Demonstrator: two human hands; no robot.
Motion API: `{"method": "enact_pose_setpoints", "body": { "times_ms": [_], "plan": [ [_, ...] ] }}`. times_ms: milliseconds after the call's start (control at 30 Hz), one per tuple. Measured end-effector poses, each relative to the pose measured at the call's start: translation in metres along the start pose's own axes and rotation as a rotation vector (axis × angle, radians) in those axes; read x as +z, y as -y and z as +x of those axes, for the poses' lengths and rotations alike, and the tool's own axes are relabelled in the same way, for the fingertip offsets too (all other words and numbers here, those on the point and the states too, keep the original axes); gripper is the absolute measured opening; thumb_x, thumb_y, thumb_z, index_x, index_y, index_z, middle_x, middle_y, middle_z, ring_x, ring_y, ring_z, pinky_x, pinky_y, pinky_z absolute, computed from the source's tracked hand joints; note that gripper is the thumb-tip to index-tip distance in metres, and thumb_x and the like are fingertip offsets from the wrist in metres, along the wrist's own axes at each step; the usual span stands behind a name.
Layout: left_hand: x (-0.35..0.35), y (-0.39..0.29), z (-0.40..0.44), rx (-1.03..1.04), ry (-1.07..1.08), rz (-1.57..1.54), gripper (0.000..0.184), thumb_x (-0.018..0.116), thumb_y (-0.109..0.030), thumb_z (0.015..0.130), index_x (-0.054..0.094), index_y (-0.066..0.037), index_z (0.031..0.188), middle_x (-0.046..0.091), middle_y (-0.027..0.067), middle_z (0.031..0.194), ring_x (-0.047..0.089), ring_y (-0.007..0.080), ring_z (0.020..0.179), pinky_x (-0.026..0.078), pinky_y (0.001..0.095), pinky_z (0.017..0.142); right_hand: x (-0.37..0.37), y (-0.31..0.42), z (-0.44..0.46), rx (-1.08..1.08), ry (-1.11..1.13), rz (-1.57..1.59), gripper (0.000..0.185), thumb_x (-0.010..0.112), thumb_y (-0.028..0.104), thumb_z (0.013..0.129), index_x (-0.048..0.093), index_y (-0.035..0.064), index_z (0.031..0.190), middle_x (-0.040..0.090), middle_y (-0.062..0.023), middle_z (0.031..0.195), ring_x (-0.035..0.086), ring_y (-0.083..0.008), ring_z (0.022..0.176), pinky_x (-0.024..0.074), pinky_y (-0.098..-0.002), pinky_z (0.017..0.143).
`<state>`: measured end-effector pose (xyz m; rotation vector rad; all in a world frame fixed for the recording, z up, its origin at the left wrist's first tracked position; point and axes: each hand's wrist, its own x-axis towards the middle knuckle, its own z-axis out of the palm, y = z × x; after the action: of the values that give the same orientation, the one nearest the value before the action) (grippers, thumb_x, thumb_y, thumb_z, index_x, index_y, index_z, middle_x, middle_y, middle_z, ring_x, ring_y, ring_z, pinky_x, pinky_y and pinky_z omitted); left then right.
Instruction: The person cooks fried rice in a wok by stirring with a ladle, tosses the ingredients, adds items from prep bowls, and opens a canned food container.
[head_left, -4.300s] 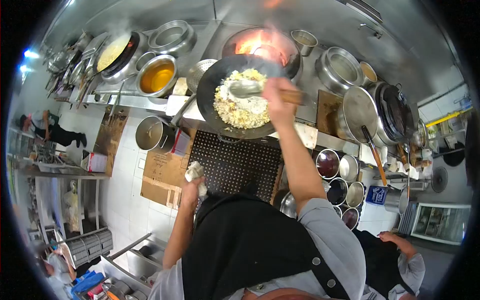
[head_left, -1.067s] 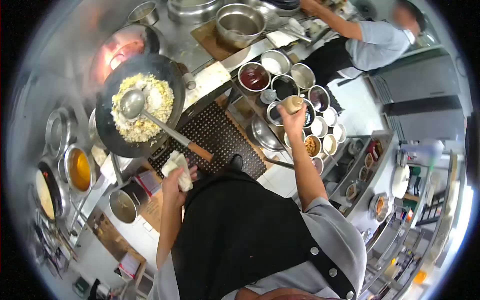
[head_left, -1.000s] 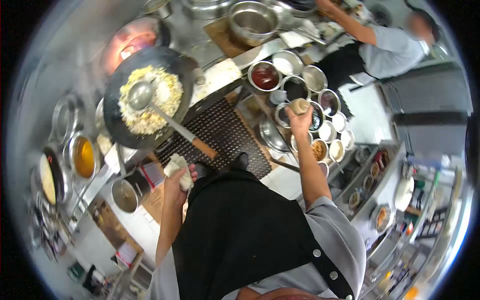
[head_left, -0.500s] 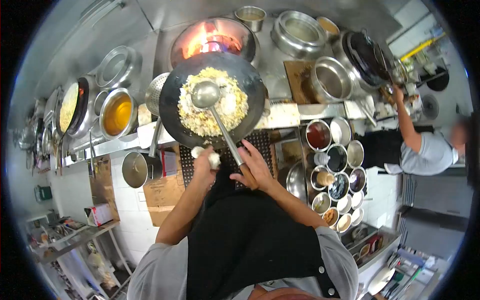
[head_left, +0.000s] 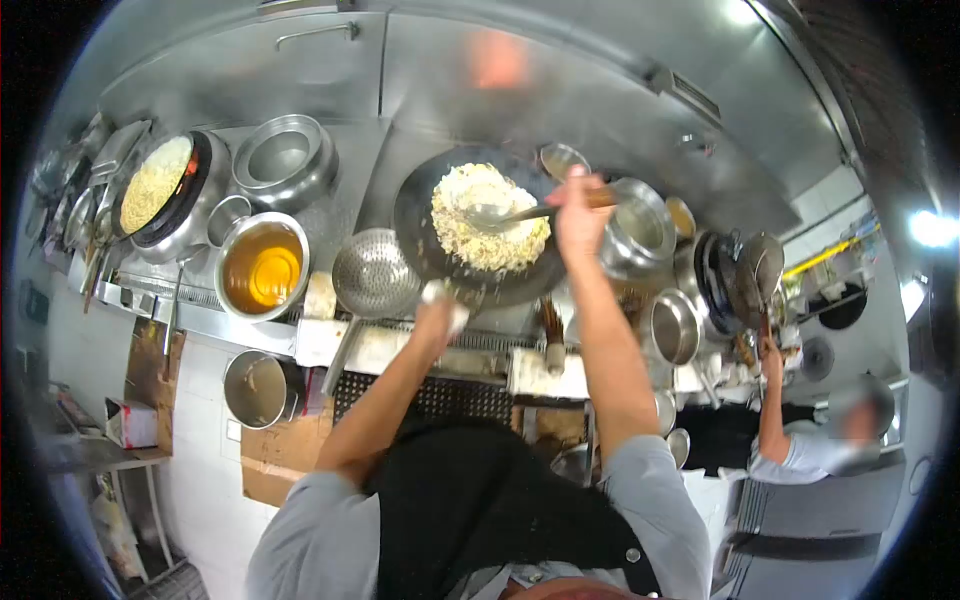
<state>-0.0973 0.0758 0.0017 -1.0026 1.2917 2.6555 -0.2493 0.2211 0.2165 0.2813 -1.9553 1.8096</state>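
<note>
My left hand is closed around a white cloth at the near edge of a dark wok. Whether a wok handle lies under the cloth is hidden. Pale fried rice with yellow bits fills the middle of the wok. My right hand, above the wok's right side, grips the wooden handle of a ladle. The ladle's metal bowl rests on or in the rice. A perforated strainer lies just left of the wok.
Left of the strainer stands a pot of amber liquid, with a lidded-looking metal pot behind. Another wok of yellow food is farther left. A brush lies at the front ledge. At right, a co-worker holds a strainer.
The wok has moved forward over the burner, and the flames are now hidden. My right hand has risen forward and right, turning the ladle sideways. The co-worker's strainer has come into clearer view.
</note>
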Motion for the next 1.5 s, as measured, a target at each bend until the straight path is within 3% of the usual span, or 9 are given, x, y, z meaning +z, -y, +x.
{"method": "enact_pose_setpoints", "body": {
  "times_ms": [233,367,533,600,633,833,1133,1233,1500],
  "plan": [
    [0.006,-0.042,-0.049,0.000,-0.079,0.017,0.018,0.064,-0.014,0.087,0.064,-0.002,0.102,0.064,0.0104,0.082,0.060,0.0184,0.066,0.046,0.0337,0.051,-0.064,0.111,0.045,-0.003,0.140,0.536,0.048,0.059,0.038,0.103,0.048,0.0102,0.065,0.046,-0.0025,0.054,0.052,-0.0174,0.048,0.0439,-0.0333,0.047],
    [0.012,-0.020,0.041,-0.084,0.031,0.091,0.019,0.065,-0.012,0.087,0.063,-0.002,0.103,0.063,0.0085,0.080,0.061,0.0198,0.065,0.047,0.0347,0.051,0.020,0.002,0.010,0.035,0.058,0.330,0.038,0.065,0.033,0.100,0.052,0.0086,0.074,0.051,-0.0020,0.055,0.050,-0.0140,0.044,0.0422,-0.0309,0.044],
    [-0.057,0.031,-0.025,-0.026,-0.084,0.057,0.016,0.064,-0.008,0.088,0.063,0.000,0.102,0.063,0.0099,0.084,0.063,0.0225,0.072,0.053,0.0359,0.062,-0.024,0.065,0.085,0.014,0.012,0.325,0.046,0.065,0.035,0.100,0.050,0.0091,0.066,0.049,-0.0023,0.055,0.049,-0.0153,0.045,0.0422,-0.0323,0.044],
    [-0.070,0.042,-0.028,0.272,0.046,0.199,0.017,0.065,-0.008,0.087,0.064,0.000,0.102,0.064,0.0119,0.087,0.063,0.0221,0.074,0.052,0.0355,0.062,-0.041,0.110,0.069,0.030,-0.004,0.420,0.050,0.064,0.037,0.101,0.047,0.0103,0.061,0.047,-0.0020,0.053,0.047,-0.0144,0.045,0.0416,-0.0319,0.044],
    [-0.027,-0.001,-0.042,0.009,-0.065,-0.014,0.019,0.068,-0.011,0.086,0.065,-0.002,0.103,0.065,0.0099,0.086,0.063,0.0213,0.074,0.050,0.0353,0.058,-0.048,0.116,0.056,0.028,0.010,0.468,0.050,0.064,0.036,0.101,0.047,0.0104,0.061,0.046,-0.0020,0.053,0.047,-0.0138,0.045,0.0416,-0.0319,0.044],
    [0.014,-0.029,0.037,-0.109,0.074,0.107,0.018,0.067,-0.018,0.088,0.061,-0.006,0.100,0.065,0.0085,0.088,0.063,0.0171,0.071,0.046,0.0323,0.051,0.016,-0.029,-0.001,0.018,0.173,0.193,0.033,0.063,0.029,0.101,0.056,0.0097,0.075,0.055,-0.0012,0.057,0.053,-0.0137,0.048,0.0446,-0.0287,0.047],
    [0.010,-0.027,0.032,0.063,-0.014,0.054,0.017,0.065,-0.015,0.085,0.063,-0.002,0.097,0.064,0.0093,0.084,0.061,0.0206,0.067,0.045,0.0357,0.053,-0.057,-0.016,-0.003,-0.126,-0.304,0.209,0.044,0.053,0.027,0.106,0.044,0.0114,0.066,0.042,-0.0007,0.055,0.043,-0.0132,0.048,0.0399,-0.0331,0.047],
    [0.021,-0.040,0.062,0.074,-0.011,0.115,0.020,0.065,-0.017,0.085,0.063,-0.001,0.096,0.064,0.0085,0.082,0.060,0.0205,0.064,0.043,0.0359,0.048,-0.025,-0.040,0.001,-0.025,0.362,0.210,0.031,0.062,0.020,0.102,0.055,0.0075,0.074,0.056,-0.0011,0.064,0.052,-0.0099,0.059,0.0426,-0.0285,0.056],
    [0.028,-0.045,0.072,0.041,-0.092,0.205,0.025,0.066,-0.016,0.082,0.063,0.001,0.100,0.064,0.0091,0.079,0.061,0.0201,0.062,0.044,0.0355,0.051,0.024,-0.077,0.034,-0.105,0.387,0.169,0.033,0.058,0.014,0.103,0.048,0.0074,0.071,0.049,-0.0022,0.061,0.047,-0.0126,0.056,0.0402,-0.0302,0.054]
  ]
}}
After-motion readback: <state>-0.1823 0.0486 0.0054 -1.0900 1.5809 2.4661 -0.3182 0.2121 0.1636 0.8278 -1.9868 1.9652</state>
